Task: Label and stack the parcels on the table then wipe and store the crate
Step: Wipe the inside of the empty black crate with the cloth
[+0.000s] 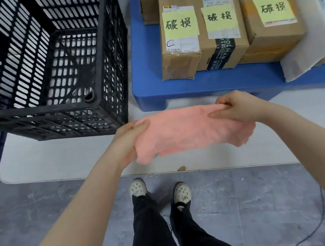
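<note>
Two ends of pink cloth (190, 133) held: my left hand (127, 135) grips one, right hand (237, 109) pinches other, over tabletop (57, 159) front edge. Empty crate (29, 113) at left edge; best fold pad before wiping.

"破损" on parcels' (221, 29) yellow notes (180, 23)

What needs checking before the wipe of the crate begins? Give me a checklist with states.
1. Both ends of the pink cloth gripped, by left hand and right hand: ok.
2. Nothing inside the black crate: ok.
3. Front three parcels carry yellow labels: ok.
4. They sit on the blue platform, apart from the crate: ok.
5. Cloth damp or clean: cannot tell.
</note>
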`<state>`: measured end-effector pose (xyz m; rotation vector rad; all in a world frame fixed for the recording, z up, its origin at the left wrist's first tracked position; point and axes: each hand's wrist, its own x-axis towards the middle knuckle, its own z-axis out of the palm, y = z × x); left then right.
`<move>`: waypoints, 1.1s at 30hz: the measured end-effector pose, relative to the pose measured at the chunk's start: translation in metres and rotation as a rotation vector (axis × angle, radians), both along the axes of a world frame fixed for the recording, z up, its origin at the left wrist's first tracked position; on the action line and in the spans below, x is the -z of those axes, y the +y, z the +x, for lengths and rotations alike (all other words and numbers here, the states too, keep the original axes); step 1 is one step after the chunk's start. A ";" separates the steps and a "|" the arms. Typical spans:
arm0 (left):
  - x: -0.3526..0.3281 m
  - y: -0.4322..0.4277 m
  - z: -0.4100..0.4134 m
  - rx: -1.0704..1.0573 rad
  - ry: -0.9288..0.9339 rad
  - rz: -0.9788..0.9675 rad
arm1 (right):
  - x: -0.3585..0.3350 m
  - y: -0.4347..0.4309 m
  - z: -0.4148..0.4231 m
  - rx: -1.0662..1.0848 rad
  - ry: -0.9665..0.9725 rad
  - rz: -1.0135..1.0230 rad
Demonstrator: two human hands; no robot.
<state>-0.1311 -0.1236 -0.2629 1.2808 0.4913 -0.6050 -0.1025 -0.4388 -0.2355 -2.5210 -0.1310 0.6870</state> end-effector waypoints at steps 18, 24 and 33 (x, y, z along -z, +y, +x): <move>0.066 -0.002 -0.080 0.737 -0.706 1.134 | 0.095 -0.009 -0.123 -0.059 -0.332 -0.076; 0.067 -0.020 -0.068 0.441 -0.265 1.011 | 0.094 -0.010 -0.107 0.727 -0.123 -0.077; 0.070 -0.029 -0.061 0.316 -0.088 0.904 | 0.096 -0.008 -0.101 0.952 0.043 0.093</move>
